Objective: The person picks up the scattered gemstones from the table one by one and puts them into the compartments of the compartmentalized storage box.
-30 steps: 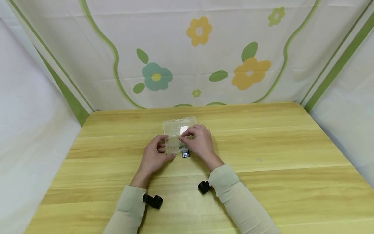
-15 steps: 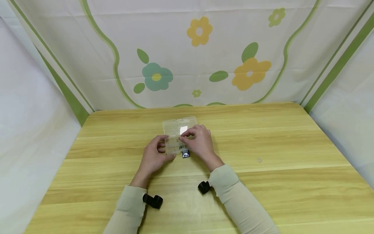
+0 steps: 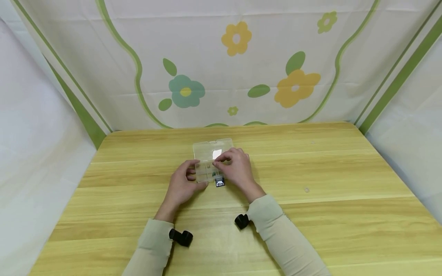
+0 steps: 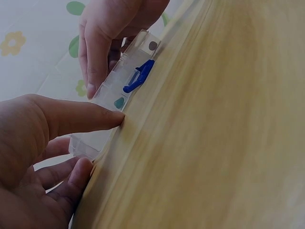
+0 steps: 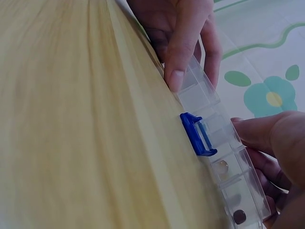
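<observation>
A clear plastic compartment box [image 3: 201,177] lies on the table with its clear lid [image 3: 204,151] raised at the back. My left hand [image 3: 182,184] grips its left end, thumb at the front wall and fingers at the side. Over the right part of the box is my right hand [image 3: 237,166], thumb and forefinger close together; whether a small thing sits between them is hidden. A blue latch [image 5: 194,136] hangs at the front edge. In the compartments lie a green piece [image 4: 119,102], a clear round piece [image 5: 223,166] and a dark brown piece [image 5: 239,216].
Two tiny pale pieces lie on the wooden table [image 3: 345,230] to the right: a nearer piece [image 3: 306,189] and a farther piece [image 3: 312,142]. A flowered cloth [image 3: 214,57] stands behind the table. Each wrist carries a black camera [image 3: 181,237].
A small pale piece now shows in a back compartment left of the right fingertips, where none was clear a second ago. Both hands stay nearly still.
</observation>
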`<state>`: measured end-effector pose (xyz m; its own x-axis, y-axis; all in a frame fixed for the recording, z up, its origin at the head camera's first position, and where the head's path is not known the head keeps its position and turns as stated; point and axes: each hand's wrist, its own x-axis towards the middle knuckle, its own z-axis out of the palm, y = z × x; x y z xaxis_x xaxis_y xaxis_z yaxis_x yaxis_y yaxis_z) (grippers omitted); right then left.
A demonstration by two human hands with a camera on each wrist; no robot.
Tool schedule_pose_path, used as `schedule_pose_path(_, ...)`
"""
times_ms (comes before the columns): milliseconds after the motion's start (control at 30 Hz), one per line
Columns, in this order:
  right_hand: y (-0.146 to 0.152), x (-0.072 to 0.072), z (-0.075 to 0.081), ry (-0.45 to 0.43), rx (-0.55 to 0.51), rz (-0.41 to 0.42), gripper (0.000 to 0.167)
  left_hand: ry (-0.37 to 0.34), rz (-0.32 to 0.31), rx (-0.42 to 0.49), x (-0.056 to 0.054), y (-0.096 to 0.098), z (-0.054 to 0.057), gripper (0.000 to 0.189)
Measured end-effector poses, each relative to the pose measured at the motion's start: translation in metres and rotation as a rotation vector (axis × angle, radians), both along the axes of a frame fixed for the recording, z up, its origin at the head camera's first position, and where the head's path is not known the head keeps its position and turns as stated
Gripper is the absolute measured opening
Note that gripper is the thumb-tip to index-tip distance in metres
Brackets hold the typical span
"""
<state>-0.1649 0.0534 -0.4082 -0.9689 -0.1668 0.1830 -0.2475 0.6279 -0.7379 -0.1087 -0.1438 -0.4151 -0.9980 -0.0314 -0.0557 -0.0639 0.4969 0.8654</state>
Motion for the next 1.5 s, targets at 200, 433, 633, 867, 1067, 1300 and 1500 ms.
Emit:
schedule_pose_path(200,0.002,0.000,0.000,-0.016,-0.031,-0.001,0.009,0.013,-0.003,0.004,0.001,0.000,0.000,0.076)
schedule_pose_path(433,0.007,0.000,0.001,-0.011,-0.095,-0.005,0.008,0.012,-0.001,0.004,0.001,0.001,0.000,0.076)
schedule_pose_path(633,0.014,0.001,0.001,-0.008,-0.116,-0.016,0.009,0.002,0.001,-0.001,-0.001,0.001,-0.001,0.076)
schedule_pose_path(867,0.023,0.004,0.002,0.013,-0.155,-0.008,0.010,-0.001,0.002,-0.002,-0.001,0.001,-0.001,0.076)
schedule_pose_path(1067,0.033,0.005,0.000,-0.019,-0.214,-0.013,0.009,0.003,0.002,-0.003,0.000,0.001,0.000,0.076)
schedule_pose_path(1300,0.047,0.007,0.001,-0.081,-0.255,-0.042,0.008,0.005,0.008,-0.005,0.002,0.001,0.001,0.076)
schedule_pose_path(1500,0.059,0.009,0.002,-0.093,-0.217,-0.058,0.010,0.008,0.008,0.012,0.002,0.000,0.001,0.076)
